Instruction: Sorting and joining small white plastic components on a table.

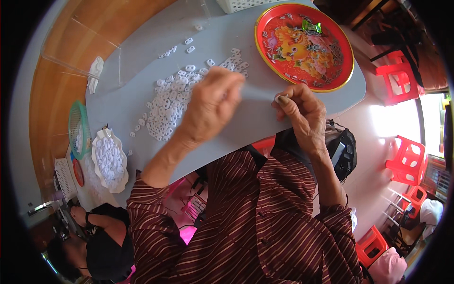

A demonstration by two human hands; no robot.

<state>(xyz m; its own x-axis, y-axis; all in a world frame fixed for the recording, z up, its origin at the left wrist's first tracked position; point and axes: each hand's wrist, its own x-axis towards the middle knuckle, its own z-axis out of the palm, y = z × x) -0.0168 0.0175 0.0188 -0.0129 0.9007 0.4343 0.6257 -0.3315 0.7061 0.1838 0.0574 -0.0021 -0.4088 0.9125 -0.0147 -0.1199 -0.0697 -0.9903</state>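
A heap of small white plastic pieces with two holes each (172, 97) lies on the grey table. Over its right edge hovers my left hand (213, 102), its fingers curled together and slightly blurred; whatever they hold, if anything, is hidden. Farther right, clear of the heap, my right hand (302, 113) pinches a small white piece (277, 98) between thumb and forefinger, mostly covered by them. Beyond it stands a round red tray (347, 68) with a gold rim and flower print, strewn with small metal pins (331, 47) and holding a green wrapper (311, 27).
On the left, a scalloped white dish (124, 177) holds many white pieces, beside a green basket (75, 120). A clear plastic sheet (118, 57) lies at the back left. Another person (106, 232) sits lower left. Red stools (407, 158) stand on the right.
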